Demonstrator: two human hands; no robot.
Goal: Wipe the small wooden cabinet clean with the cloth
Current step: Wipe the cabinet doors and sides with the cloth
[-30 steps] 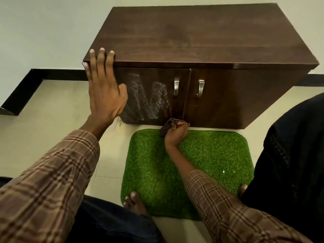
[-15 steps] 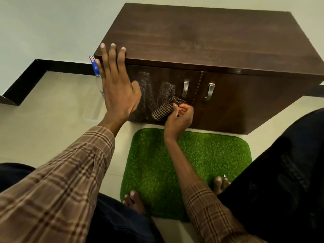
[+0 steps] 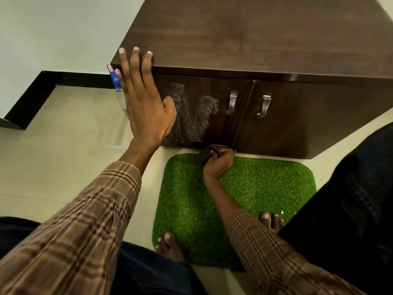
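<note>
In the head view, the person is crouching in front of the small wooden cabinet [image 3: 244, 39], which is standing on the floor against the wall. The left hand [image 3: 146, 103] is lying flat with straight fingers, the fingertips [image 3: 135, 50] hooking over the front left corner of the top; that grip is holding nothing, only bracing. The right hand [image 3: 218, 163] is curling round the checked cloth [image 3: 205, 155], bunching it and pressing it to the bottom edge of the left door [image 3: 202, 109], just beside the seam between the two doors and just above the green grass mat [image 3: 234, 199].

White foamy streaks [image 3: 191, 118] are sitting across the middle of the left door, well above the cloth. The likely trouble is that they are drying there while the cloth is working only the bottom edge, leaving marks. Bunched so tightly, the cloth is offering little surface and may smear rather than lift. Wiping at the seam may also snag it on the door edge or nudge the door open. A blue-capped bottle [image 3: 114, 78] is standing just behind the left hand, beside the cabinet; a shift of that hand may knock it over. A bare foot [image 3: 168, 245] is resting on the mat's near edge, so the mat may be sliding if the crouch shifts.
</note>
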